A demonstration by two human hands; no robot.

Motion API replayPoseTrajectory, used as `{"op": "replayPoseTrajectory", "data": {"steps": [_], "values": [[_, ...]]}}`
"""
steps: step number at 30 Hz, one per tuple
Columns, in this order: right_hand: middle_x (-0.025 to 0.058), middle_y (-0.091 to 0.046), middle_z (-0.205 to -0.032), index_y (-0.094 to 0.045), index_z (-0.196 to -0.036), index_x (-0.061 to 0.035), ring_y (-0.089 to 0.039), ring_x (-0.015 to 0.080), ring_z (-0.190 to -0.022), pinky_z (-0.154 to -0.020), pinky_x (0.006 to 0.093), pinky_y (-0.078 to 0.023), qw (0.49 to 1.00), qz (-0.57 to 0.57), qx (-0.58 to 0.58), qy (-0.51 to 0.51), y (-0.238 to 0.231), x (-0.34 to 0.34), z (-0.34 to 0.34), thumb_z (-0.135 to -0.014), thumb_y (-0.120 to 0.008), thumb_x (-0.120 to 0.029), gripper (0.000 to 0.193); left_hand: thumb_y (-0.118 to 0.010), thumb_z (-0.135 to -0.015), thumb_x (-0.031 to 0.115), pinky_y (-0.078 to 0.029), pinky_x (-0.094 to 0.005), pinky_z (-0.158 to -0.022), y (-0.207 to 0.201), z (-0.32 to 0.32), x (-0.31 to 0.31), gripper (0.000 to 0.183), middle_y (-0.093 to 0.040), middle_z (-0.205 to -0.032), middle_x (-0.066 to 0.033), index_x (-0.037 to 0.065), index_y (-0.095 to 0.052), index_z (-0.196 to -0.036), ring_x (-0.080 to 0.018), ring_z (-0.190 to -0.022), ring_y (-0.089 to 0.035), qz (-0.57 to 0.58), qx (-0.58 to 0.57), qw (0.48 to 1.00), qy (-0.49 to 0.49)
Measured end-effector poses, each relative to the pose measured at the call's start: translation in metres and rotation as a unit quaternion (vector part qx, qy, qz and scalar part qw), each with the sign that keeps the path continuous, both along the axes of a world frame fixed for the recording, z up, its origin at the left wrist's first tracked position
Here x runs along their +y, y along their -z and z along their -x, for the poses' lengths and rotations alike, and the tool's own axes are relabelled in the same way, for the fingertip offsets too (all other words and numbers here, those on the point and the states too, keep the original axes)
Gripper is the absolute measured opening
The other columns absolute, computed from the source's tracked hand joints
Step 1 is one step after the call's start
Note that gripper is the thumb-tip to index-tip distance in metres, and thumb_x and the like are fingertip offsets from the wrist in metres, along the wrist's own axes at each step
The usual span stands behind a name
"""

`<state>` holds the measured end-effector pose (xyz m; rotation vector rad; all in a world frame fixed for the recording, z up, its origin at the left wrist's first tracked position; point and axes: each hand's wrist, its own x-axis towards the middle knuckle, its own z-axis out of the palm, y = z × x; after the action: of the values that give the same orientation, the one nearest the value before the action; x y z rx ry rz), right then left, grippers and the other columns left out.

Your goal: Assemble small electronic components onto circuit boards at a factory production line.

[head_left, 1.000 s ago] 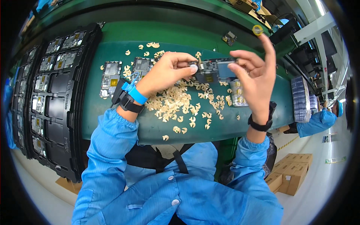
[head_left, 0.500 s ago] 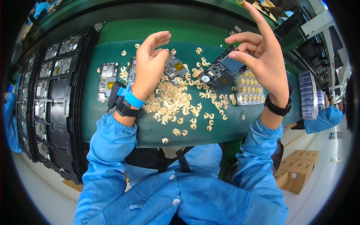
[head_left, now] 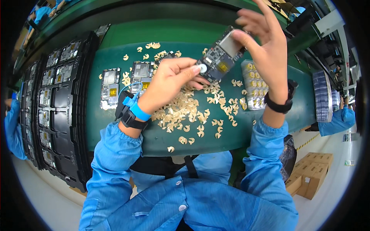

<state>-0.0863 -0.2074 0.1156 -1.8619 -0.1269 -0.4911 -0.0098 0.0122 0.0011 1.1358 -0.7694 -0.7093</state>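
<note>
My left hand (head_left: 175, 79) pinches a dark circuit board (head_left: 221, 57) by its lower left corner, thumb beside a round white disc (head_left: 202, 68). The board is tilted above the table and carries a pale grey square and a yellow-marked dark patch. Over the board's upper end is the thumb of my right hand (head_left: 266, 46); its other fingers are raised, spread and blurred, with the index fingertip cut off at the top edge. Below the board lies a heap of small cream C-shaped pieces (head_left: 175, 109). Two more boards, one silver-topped (head_left: 111, 87) and one partly hidden (head_left: 142, 75), lie left of my left hand.
Black trays (head_left: 61, 115) holding several boards stand at the left. A clear sheet (head_left: 254, 86) with rows of yellow rings lies right of the heap on the green table (head_left: 181, 148). Cardboard boxes (head_left: 310, 173) sit on the floor; a co-worker's blue sleeve (head_left: 337, 121) shows far right.
My left hand has moved right and taken hold of the board's lower corner. The board has moved slightly up and left. My right hand's fingers have lifted and spread away from it.
</note>
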Motion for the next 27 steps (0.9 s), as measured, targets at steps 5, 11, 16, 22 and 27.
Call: {"op": "replayPoseTrajectory", "data": {"steps": [5, 11, 16, 22, 27], "values": [[0.001, -0.069, -0.089, -0.072, -0.102, 0.0014, -0.058, 0.0053, -0.073, -0.063, 0.0218, -0.044, 0.99, 0.067, -0.093, 0.081, 0.037, 0.02, 0.004, -0.095, -0.073, -0.008, 0.012, -0.054, -0.108, 0.013, -0.063, -0.037, -0.088, 0.002, -0.005, -0.002, 0.033, -0.072, -0.113, -0.0192, -0.011, -0.062, -0.128, -0.0258, -0.098, -0.075, 0.05, 0.054, 0.992, -0.105], [-0.0021, -0.065, -0.078, -0.069, -0.098, 0.005, -0.054, 0.0001, -0.067, -0.055, 0.0187, -0.039, 0.997, -0.003, 0.075, -0.008, 0.059, 0.047, 0.001, -0.099, -0.069, -0.008, 0.013, -0.052, -0.108, 0.013, -0.062, -0.0399, -0.094, 0.003, -0.008, 0.002, 0.036, -0.07, -0.119, -0.0202, -0.012, -0.059, -0.133, -0.0274, -0.103, -0.073, 0.068, 0.021, 0.988, -0.134], [0.0015, -0.061, -0.07, -0.067, -0.094, 0.0058, -0.051, 0.002, -0.059, -0.051, 0.0217, -0.037, 0.996, 0.081, 0.033, 0.021, 0.071, 0.052, -0.004, -0.097, -0.069, -0.007, 0.014, -0.051, -0.109, 0.015, -0.061, -0.043, -0.098, 0.005, -0.009, 0.001, 0.036, -0.07, -0.121, -0.0209, -0.013, -0.06, -0.131, -0.0289, -0.109, -0.071, 0.07, 0.012, 0.991, -0.116], [0.0018, -0.06, -0.067, -0.068, -0.093, 0.0052, -0.049, 0.0023, -0.055, -0.049, 0.0226, -0.036, 0.995, 0.09, 0.014, 0.029, 0.076, 0.05, -0.005, -0.095, -0.07, -0.008, 0.014, -0.05, -0.109, 0.015, -0.06, -0.0437, -0.099, 0.004, -0.008, 0.0, 0.036, -0.069, -0.122, -0.0213, -0.013, -0.06, -0.131, -0.0293, -0.11, -0.071, 0.051, -0.017, 0.992, -0.111], [0.0013, -0.059, -0.066, -0.068, -0.093, 0.005, -0.048, 0.0021, -0.054, -0.048, 0.0233, -0.036, 0.995, 0.088, 0.022, 0.031, 0.073, 0.052, -0.003, -0.095, -0.07, -0.008, 0.014, -0.049, -0.11, 0.015, -0.061, -0.0432, -0.098, 0.006, -0.008, 0.001, 0.036, -0.069, -0.121, -0.0213, -0.012, -0.06, -0.131, -0.029, -0.109, -0.071, 0.054, -0.024, 0.992, -0.116]]}}
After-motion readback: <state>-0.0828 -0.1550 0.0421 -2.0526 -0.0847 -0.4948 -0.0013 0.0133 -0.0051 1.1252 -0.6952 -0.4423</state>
